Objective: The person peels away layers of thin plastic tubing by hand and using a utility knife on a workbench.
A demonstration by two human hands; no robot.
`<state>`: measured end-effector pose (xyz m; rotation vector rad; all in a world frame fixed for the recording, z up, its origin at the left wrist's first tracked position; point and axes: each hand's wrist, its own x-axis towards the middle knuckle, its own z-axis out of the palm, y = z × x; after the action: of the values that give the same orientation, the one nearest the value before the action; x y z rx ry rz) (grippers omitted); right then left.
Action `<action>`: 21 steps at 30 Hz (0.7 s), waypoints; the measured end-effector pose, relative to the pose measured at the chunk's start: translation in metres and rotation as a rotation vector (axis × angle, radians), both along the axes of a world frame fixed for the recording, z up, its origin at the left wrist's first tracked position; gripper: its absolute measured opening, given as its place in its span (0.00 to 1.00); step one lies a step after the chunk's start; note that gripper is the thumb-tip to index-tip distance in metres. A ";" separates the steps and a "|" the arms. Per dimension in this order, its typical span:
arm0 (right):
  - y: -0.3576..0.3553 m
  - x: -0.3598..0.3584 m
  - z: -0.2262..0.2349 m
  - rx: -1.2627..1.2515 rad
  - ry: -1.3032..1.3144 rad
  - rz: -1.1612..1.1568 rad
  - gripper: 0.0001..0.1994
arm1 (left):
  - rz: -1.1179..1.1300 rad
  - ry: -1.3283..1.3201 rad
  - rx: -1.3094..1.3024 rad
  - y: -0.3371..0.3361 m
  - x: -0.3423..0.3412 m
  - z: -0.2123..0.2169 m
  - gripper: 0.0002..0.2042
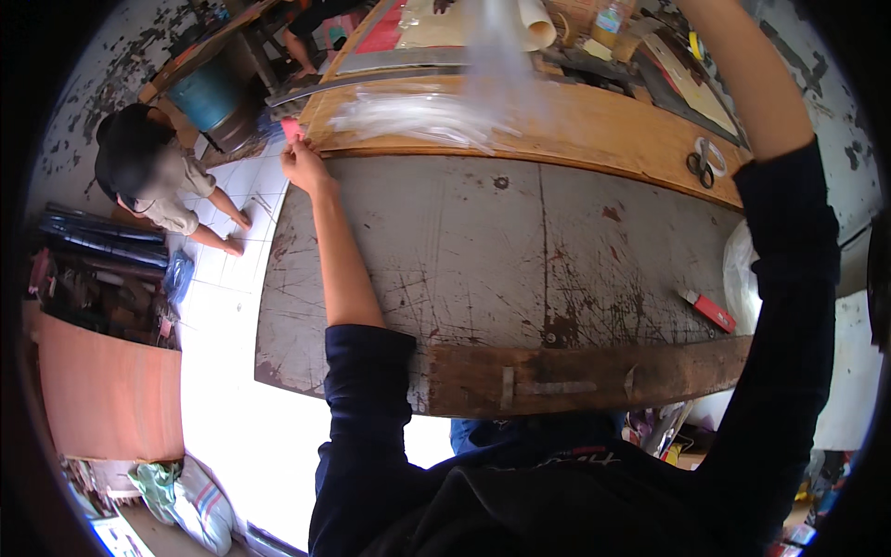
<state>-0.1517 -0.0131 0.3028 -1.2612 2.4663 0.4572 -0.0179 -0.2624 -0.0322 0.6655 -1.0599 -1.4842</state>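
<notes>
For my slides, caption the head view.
Left hand holding a pink item beside clear strips, scissors farther right.

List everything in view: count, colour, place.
Worktable: 1, grey, centre
Plank: 1, brown, worktable's near edge
Board: 1, tan, worktable's far side
Clear strips: uncountable heap, whitish, board's left half
Blurred plastic: count unclear, whitish, above board
Scissors: 1, black-handled, board's right end
Small tool: 1, red and white, worktable's right side
Roll: 1, cream, top
Drum: 1, blue, upper left
Other people: 2, mixed clothing, left and top
Pink piece: 1, pink, by board's left end
Left hand: 1, bare, holding pink piece
Right forearm: 1, bare, upper right; hand unseen
</notes>
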 end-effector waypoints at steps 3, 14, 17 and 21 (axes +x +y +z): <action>-0.034 -0.023 -0.005 -0.176 -0.025 0.259 0.04 | 0.028 -0.003 0.037 0.009 -0.011 -0.003 0.07; -0.045 -0.050 -0.242 -0.380 0.185 0.294 0.20 | 0.179 -0.739 -0.625 0.011 -0.021 -0.009 0.24; -0.027 -0.070 -0.265 -0.568 0.080 0.178 0.21 | 0.156 -0.831 -0.673 0.029 -0.029 -0.003 0.27; -0.031 -0.071 -0.260 -0.506 0.013 0.163 0.25 | 0.086 -0.908 -0.612 0.024 -0.019 0.002 0.26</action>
<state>-0.2222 -0.0440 0.0424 -1.6567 2.5916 -0.1396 -0.0367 -0.2383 -0.0303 0.9320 -2.0278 -0.6636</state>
